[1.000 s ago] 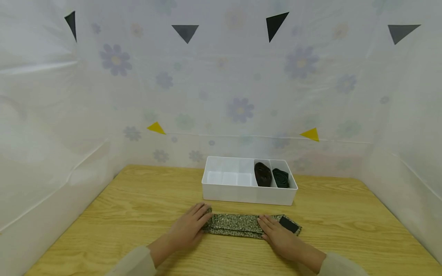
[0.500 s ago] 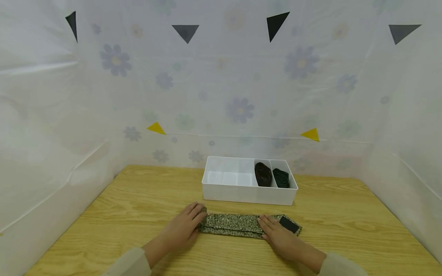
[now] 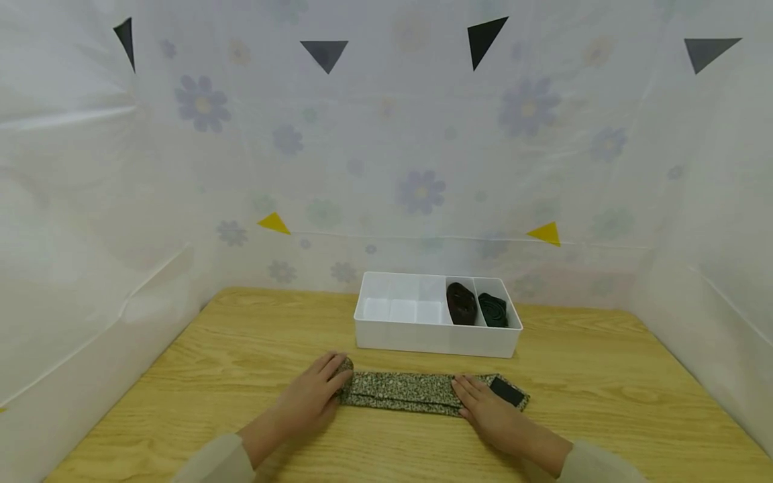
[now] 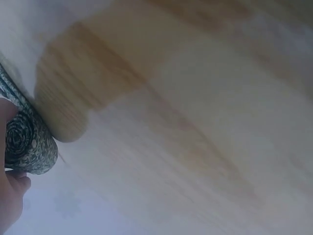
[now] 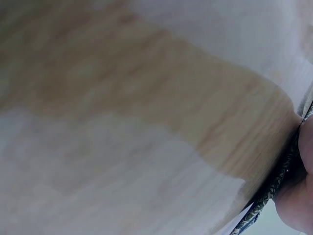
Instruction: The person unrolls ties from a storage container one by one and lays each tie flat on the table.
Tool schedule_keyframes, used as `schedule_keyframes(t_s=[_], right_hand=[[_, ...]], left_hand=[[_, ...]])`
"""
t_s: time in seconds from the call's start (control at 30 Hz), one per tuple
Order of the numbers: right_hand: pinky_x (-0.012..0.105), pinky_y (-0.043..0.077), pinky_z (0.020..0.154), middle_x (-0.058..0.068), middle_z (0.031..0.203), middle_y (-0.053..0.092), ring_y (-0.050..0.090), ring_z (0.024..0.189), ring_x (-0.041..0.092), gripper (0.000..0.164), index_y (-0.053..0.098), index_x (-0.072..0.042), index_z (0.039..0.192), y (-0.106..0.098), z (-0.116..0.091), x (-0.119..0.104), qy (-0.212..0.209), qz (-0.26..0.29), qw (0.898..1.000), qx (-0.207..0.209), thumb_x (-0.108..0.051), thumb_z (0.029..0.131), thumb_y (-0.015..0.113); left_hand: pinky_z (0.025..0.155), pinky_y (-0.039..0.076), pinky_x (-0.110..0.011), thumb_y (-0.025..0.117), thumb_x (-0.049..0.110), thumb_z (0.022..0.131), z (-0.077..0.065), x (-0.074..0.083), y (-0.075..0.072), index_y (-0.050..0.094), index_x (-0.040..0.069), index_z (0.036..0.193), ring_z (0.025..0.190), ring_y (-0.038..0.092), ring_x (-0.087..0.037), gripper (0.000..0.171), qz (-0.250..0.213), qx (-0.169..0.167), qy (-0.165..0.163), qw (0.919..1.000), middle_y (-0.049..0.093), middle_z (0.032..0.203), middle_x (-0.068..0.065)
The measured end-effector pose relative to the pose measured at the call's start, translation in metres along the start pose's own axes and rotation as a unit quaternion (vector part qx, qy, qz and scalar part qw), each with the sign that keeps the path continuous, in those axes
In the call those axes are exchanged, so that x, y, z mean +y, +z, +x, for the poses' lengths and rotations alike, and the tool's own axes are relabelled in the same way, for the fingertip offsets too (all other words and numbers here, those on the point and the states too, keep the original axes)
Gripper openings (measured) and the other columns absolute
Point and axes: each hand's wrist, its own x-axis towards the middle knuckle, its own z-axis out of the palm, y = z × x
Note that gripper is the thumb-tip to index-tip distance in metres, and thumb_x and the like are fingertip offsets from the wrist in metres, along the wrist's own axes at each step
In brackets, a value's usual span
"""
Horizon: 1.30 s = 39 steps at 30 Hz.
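A speckled green-and-cream necktie (image 3: 404, 388) lies flat across the table in front of a white box, a black label patch near its pointed right end. At its left end is a coiled roll (image 4: 36, 149), whose spiral shows in the left wrist view. My left hand (image 3: 309, 396) holds this roll between thumb and fingers. My right hand (image 3: 492, 412) rests on the necktie just left of the black patch, fingers extended and pressing it down. In the right wrist view only a thin edge of the necktie shows beside the right hand (image 5: 298, 200).
Behind the necktie stands the white divided box (image 3: 435, 337). Its right compartments hold a dark brown coiled item (image 3: 461, 305) and a dark green rolled item (image 3: 493, 311). The wooden table (image 3: 181, 402) is bounded by pale flowered sheeting at the back and sides.
My left hand has moved left with the roll, and the flat stretch of necktie has grown longer on that side. The right hand has stayed in place.
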Motion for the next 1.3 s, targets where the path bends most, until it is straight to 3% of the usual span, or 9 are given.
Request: schedule_keyframes(t_s=[0.13,0.33,0.43,0.63,0.9,1.1,1.3], right_hand=[[0.053,0.038,0.102,0.024,0.143,0.039,0.037,0.131,0.041,0.05,0.04,0.005,0.137,0.001,0.0,0.001,0.003,0.005,1.0,-0.003,-0.027,0.1,0.039],[0.054,0.037,0.102,0.023,0.143,0.039,0.037,0.131,0.041,0.05,0.04,0.004,0.137,0.001,0.001,0.001,0.004,0.004,1.0,-0.005,-0.028,0.1,0.039],[0.054,0.037,0.102,0.023,0.143,0.039,0.037,0.131,0.041,0.049,0.04,0.004,0.137,0.001,0.0,0.001,0.003,0.002,1.0,-0.004,-0.028,0.1,0.039],[0.053,0.037,0.102,0.023,0.142,0.04,0.037,0.131,0.041,0.049,0.04,0.005,0.137,0.001,0.0,0.001,0.002,0.001,1.0,-0.003,-0.027,0.1,0.039],[0.053,0.038,0.102,0.023,0.143,0.039,0.038,0.131,0.04,0.049,0.041,0.005,0.137,0.001,0.0,0.001,0.003,-0.002,1.0,0.0,-0.027,0.1,0.04],[0.053,0.038,0.102,0.024,0.142,0.039,0.037,0.13,0.041,0.049,0.041,0.005,0.137,0.001,0.0,0.001,0.001,0.001,1.0,-0.002,-0.027,0.099,0.04],[0.053,0.038,0.101,0.024,0.143,0.039,0.037,0.13,0.041,0.05,0.04,0.005,0.137,0.002,0.0,0.001,-0.001,0.001,1.0,-0.002,-0.028,0.1,0.04]], left_hand=[[0.097,0.047,-0.044,0.064,0.013,0.081,-0.003,-0.001,-0.002,0.056,0.007,0.125,0.12,0.05,-0.037,0.045,0.017,-0.002,-0.003,0.9998,0.051,0.131,-0.02],[0.097,0.046,-0.043,0.066,0.012,0.079,-0.01,-0.003,-0.003,0.055,0.0,0.122,0.12,0.05,-0.035,0.046,0.021,0.014,0.002,0.9997,0.051,0.131,-0.021],[0.099,0.045,-0.044,0.065,0.013,0.081,-0.011,-0.005,-0.005,0.054,-0.001,0.122,0.122,0.05,-0.034,0.045,0.013,0.007,-0.003,0.9999,0.052,0.131,-0.02],[0.095,0.048,-0.045,0.066,0.014,0.081,-0.013,-0.008,-0.008,0.053,0.007,0.129,0.12,0.049,-0.035,0.05,-0.003,-0.02,-0.031,0.9993,0.05,0.131,-0.02],[0.097,0.046,-0.046,0.068,0.009,0.079,-0.018,-0.012,-0.009,0.055,0.001,0.122,0.119,0.051,-0.036,0.045,0.006,0.014,-0.007,0.9999,0.052,0.129,-0.021],[0.093,0.048,-0.046,0.067,0.009,0.08,-0.022,-0.013,-0.01,0.053,0.006,0.129,0.118,0.05,-0.038,0.051,-0.014,-0.007,-0.039,0.9991,0.05,0.131,-0.021],[0.096,0.047,-0.045,0.066,0.009,0.081,-0.026,-0.015,-0.011,0.056,0.0,0.121,0.12,0.05,-0.037,0.042,0.006,-0.009,-0.041,0.9991,0.052,0.131,-0.021]])
